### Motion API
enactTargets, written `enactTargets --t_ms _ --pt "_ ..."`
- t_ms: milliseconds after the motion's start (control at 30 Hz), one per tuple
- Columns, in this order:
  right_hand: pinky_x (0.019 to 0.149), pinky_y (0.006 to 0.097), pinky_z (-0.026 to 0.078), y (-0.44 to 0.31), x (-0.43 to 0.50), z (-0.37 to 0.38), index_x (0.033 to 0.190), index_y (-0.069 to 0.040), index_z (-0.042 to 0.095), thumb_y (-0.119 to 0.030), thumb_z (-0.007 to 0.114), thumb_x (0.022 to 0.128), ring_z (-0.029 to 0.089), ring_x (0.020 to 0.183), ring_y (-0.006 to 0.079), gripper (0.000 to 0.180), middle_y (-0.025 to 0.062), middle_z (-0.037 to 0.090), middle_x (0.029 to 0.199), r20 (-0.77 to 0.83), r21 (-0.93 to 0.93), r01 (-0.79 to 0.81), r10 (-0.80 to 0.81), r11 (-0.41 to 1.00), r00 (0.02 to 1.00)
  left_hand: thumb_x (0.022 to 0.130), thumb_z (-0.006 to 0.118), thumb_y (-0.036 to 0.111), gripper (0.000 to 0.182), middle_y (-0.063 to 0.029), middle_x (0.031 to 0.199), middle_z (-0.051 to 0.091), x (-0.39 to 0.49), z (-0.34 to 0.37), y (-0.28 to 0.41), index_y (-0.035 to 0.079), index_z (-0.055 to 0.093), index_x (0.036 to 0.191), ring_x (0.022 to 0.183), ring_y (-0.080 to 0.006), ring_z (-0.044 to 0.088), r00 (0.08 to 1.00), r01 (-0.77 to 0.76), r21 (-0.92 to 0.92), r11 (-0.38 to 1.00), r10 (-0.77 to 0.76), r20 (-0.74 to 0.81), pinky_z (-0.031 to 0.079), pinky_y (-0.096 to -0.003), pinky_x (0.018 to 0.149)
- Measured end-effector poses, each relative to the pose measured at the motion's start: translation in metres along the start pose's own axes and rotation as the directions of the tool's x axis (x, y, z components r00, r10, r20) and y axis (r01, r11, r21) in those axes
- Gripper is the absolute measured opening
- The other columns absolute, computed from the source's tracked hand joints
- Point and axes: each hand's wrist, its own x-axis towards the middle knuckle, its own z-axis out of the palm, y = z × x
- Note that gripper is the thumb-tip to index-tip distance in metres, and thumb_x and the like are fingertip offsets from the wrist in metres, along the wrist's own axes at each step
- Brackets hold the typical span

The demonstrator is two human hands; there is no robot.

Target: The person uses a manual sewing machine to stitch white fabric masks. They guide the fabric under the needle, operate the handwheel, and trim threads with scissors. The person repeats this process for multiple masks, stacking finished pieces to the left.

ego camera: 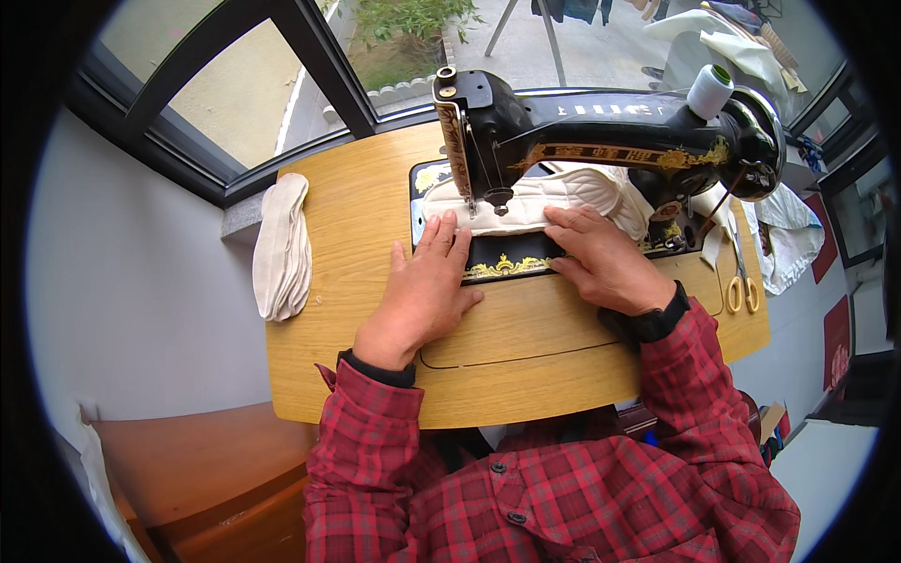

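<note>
A cream quilted fabric insole (pixel 514 204) lies flat on the bed of a black sewing machine (pixel 598 123), under its needle and presser foot. My left hand (pixel 429 281) rests on the table and bed, its fingertips on the insole's near left edge. The fingertips of my right hand (pixel 605 257) touch the near edge further right, with the thumb on the black bed. Neither hand grips the fabric. More cream fabric pieces are bunched at the insole's right end. A cone of white thread (pixel 709 91) stands on the machine's arm.
A stack of cream insoles (pixel 283 248) lies at the left edge of the wooden table (pixel 528 380). Scissors with yellow handles (pixel 742 281) lie at the right, beside a pale cloth bundle (pixel 792 239). Behind the table is a dark-framed window (pixel 359 84).
</note>
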Motion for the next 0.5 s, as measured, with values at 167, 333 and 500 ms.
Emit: enactTargets --t_ms 167,333,500 --pt "0.118 0.0471 0.032 -0.001 -0.002 -0.001 0.123 0.007 0.062 -0.012 0.070 0.087 0.047 0.136 0.0388 0.041 0.0253 0.052 0.143 0.037 -0.002 -0.007 0.008 1.000 0.999 0.089 0.072 0.033 0.081 -0.0176 0.165 0.024 0.004 0.000 -0.006 0.003 0.034 0.154 0.153 -0.0334 0.021 1.000 -0.010 -0.026 1.000 0.010 0.004 0.023 -0.0635 0.118" --pt "0.115 0.0486 0.035 -0.001 -0.002 0.000 0.118 0.006 0.063 -0.014 0.069 0.087 0.048 0.133 0.0386 0.038 0.0241 0.053 0.141 -0.003 -0.025 0.028 -0.028 0.999 1.000 0.089 0.072 0.033 0.082 -0.0160 0.165 0.025 0.007 0.002 -0.012 0.004 0.033 0.154 0.153 -0.0320 0.023 0.999 -0.032 -0.032 0.999 0.031 -0.031 0.024 -0.0649 0.116" --pt "0.120 0.0484 0.028 0.000 -0.002 -0.002 0.122 0.007 0.062 -0.013 0.069 0.088 0.043 0.139 0.0380 0.040 0.0247 0.049 0.147 0.066 -0.017 -0.030 0.031 0.999 0.997 0.089 0.072 0.035 0.082 -0.0158 0.164 0.028 0.009 0.000 -0.012 0.003 0.033 0.154 0.152 -0.0311 0.026 0.998 -0.032 -0.016 0.999 0.031 -0.047 0.027 -0.0664 0.115"
